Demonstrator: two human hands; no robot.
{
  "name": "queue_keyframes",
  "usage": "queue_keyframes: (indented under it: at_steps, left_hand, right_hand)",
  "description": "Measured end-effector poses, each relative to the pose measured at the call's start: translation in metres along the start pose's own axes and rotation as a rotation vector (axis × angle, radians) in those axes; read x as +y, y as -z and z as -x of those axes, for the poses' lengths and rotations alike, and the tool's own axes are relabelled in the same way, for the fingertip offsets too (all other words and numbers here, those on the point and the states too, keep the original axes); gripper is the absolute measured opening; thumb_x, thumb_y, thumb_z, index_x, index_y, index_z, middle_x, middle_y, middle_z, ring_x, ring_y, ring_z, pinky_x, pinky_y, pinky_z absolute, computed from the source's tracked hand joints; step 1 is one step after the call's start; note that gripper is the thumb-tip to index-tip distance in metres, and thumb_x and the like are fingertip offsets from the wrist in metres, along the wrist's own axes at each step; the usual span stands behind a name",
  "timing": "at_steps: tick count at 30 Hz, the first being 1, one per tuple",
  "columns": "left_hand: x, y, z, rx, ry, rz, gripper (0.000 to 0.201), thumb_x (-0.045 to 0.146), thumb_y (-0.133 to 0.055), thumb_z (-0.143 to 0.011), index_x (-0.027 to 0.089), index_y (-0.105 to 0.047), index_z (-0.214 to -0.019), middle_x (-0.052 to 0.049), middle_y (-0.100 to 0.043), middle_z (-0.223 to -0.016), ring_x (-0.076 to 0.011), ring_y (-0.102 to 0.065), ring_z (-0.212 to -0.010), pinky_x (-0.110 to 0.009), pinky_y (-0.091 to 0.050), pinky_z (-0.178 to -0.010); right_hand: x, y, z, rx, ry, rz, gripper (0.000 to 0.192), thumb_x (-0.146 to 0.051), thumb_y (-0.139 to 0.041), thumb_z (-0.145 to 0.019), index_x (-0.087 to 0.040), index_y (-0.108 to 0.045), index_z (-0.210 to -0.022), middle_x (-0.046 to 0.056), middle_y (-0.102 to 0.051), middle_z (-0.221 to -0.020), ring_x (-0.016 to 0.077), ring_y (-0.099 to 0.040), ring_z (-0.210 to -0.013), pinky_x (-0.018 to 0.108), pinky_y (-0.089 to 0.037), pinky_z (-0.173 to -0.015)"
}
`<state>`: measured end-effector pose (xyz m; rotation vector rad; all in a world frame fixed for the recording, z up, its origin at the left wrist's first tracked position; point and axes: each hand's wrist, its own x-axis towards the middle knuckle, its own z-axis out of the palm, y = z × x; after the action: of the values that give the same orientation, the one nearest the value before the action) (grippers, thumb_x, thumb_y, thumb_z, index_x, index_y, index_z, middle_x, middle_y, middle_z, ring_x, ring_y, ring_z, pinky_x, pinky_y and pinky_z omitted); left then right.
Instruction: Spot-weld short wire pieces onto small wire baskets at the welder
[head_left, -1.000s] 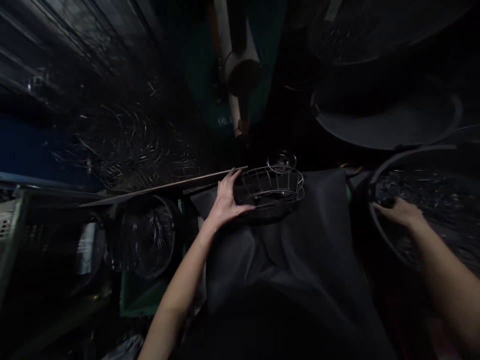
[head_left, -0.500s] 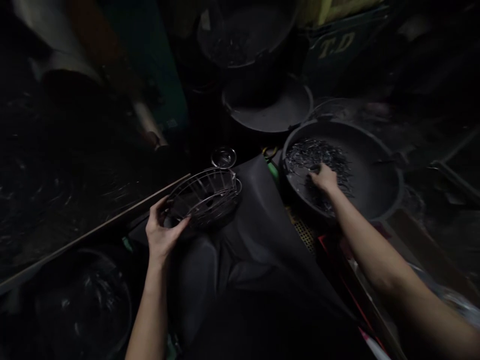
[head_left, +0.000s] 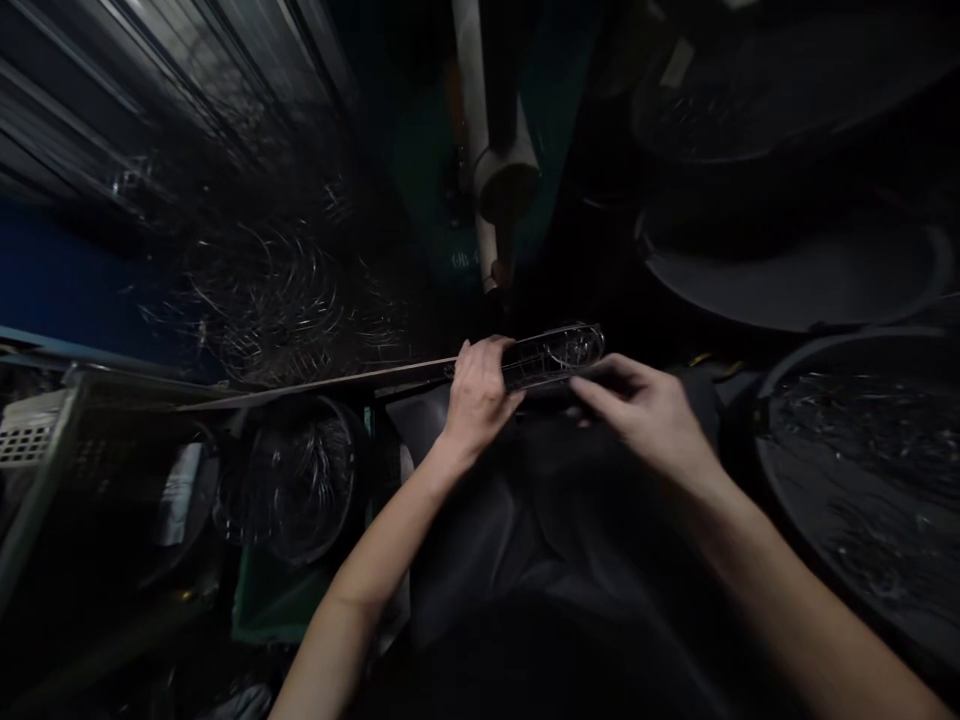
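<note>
Dark cloth (head_left: pixel 600 520) covers your lap, a tub (head_left: pixel 862 480) of wire bits sits at your right. Wire basket (head_left: pixel 555 355) lies edge-on at the cloth's far end. Your left hand (head_left: pixel 480 395) clamps its left end; your right hand (head_left: pixel 645 415) pinches at its right underside, contents not visible.

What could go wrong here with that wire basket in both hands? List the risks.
1. The wire basket is pinched at its left end by the left hand; the right hand only fingers its lower edge, so it might slip.
2. Thin wires could catch or prick the fingertips.
3. The scene is very dark, so a bent wire may go unseen.
</note>
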<state>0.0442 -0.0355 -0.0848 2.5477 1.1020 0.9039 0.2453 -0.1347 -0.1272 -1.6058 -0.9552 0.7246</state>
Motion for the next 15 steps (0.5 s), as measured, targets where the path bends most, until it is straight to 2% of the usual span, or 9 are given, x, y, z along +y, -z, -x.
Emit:
queue_keyframes:
  at_steps: [3,5,9,15]
  left_hand:
    - [0.001,-0.006,0.002,0.015,-0.03,-0.017,0.049,0.014,-0.066,-0.075,0.019,-0.042,-0.117,-0.011,-0.062,-0.114,-0.0244,-0.061,-0.111,-0.05,-0.041,-0.11]
    - [0.0,-0.009,0.003,0.011,-0.046,-0.033,0.051,0.014,-0.066,-0.075,0.018,-0.041,-0.118,-0.011,-0.062,-0.115,-0.0249,-0.061,-0.112,-0.051,-0.04,-0.11]
    - [-0.001,-0.013,0.002,0.014,-0.06,-0.03,0.054,0.008,-0.063,-0.072,0.017,-0.04,-0.12,-0.012,-0.061,-0.117,-0.0249,-0.06,-0.114,-0.05,-0.042,-0.109]
    - [-0.004,-0.016,-0.005,0.069,-0.086,-0.033,0.048,0.007,-0.058,-0.075,0.016,-0.041,-0.119,-0.012,-0.063,-0.116,-0.0237,-0.061,-0.114,-0.048,-0.043,-0.109]
  right_hand:
    - [-0.029,-0.044,-0.018,-0.14,-0.022,0.126,0.025,-0.042,-0.068,-0.078,-0.018,-0.067,-0.084,0.0,-0.062,-0.066,0.0124,-0.055,-0.052,0.024,-0.042,-0.048]
    - [-0.045,-0.057,-0.021,-0.098,0.018,0.226,0.022,-0.04,-0.065,-0.079,-0.018,-0.067,-0.082,-0.001,-0.062,-0.064,0.0113,-0.054,-0.051,0.023,-0.04,-0.048]
    - [-0.057,-0.067,-0.013,0.01,0.16,0.23,0.021,-0.038,-0.059,-0.083,-0.017,-0.063,-0.081,0.002,-0.066,-0.073,0.0123,-0.056,-0.057,0.024,-0.045,-0.057]
    - [-0.049,-0.076,-0.015,0.093,0.29,0.23,0.019,-0.036,-0.057,-0.087,-0.018,-0.063,-0.087,0.003,-0.067,-0.081,0.0138,-0.061,-0.067,0.025,-0.047,-0.064]
